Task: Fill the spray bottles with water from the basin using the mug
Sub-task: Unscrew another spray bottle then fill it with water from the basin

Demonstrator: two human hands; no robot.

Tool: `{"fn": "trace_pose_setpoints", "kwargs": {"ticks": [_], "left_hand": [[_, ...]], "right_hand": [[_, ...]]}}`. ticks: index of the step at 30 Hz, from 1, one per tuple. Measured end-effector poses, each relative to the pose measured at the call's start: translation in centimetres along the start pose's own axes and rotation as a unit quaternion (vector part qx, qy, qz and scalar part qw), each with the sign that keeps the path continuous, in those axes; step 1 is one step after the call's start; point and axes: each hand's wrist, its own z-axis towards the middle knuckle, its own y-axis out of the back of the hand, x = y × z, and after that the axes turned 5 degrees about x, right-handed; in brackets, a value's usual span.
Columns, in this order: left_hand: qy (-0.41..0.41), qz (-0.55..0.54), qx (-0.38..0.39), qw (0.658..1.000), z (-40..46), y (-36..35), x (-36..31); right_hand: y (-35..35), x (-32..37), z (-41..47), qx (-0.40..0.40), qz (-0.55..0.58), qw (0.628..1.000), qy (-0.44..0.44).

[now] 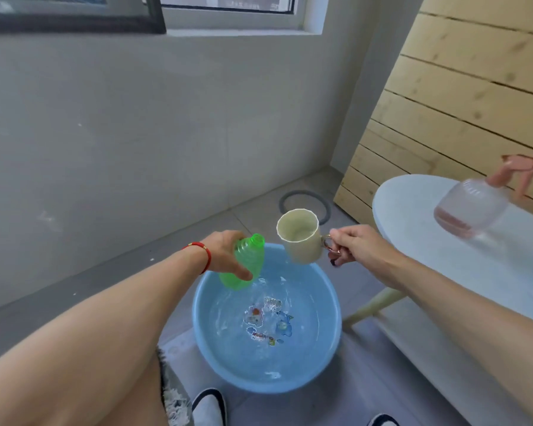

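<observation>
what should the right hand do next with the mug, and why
Probably tip the mug toward the green bottle. The right hand holds the mug upright by its handle beside the bottle's open neck; the left hand holds that bottle tilted over the basin, which would catch spills.

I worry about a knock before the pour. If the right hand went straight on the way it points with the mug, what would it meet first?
Probably the green bottle. The right hand points leftward, carrying the mug ahead, and the bottle's open neck, gripped by the left hand, sits just beyond the mug. Depth is unclear.
</observation>
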Motion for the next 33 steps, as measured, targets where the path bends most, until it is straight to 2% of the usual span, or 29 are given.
{"fn": "trace_pose_setpoints", "kwargs": {"ticks": [8,20,33], "left_hand": [[-0.029,0.001,0.015,0.999,0.7,-0.7,-2.9],[-0.032,0.013,0.030,0.999,1.8,-1.4,-3.5],[-0.023,0.048,0.044,0.998,2.7,-1.9,-3.1]], "right_hand": [[1.3,1.5,-2.3,-0.048,-0.034,0.998,0.015],[1.0,2.8,-3.2,-0.123,-0.169,0.977,0.033],[0.6,3.0,-3.1,-0.131,-0.234,0.962,0.054]]}}
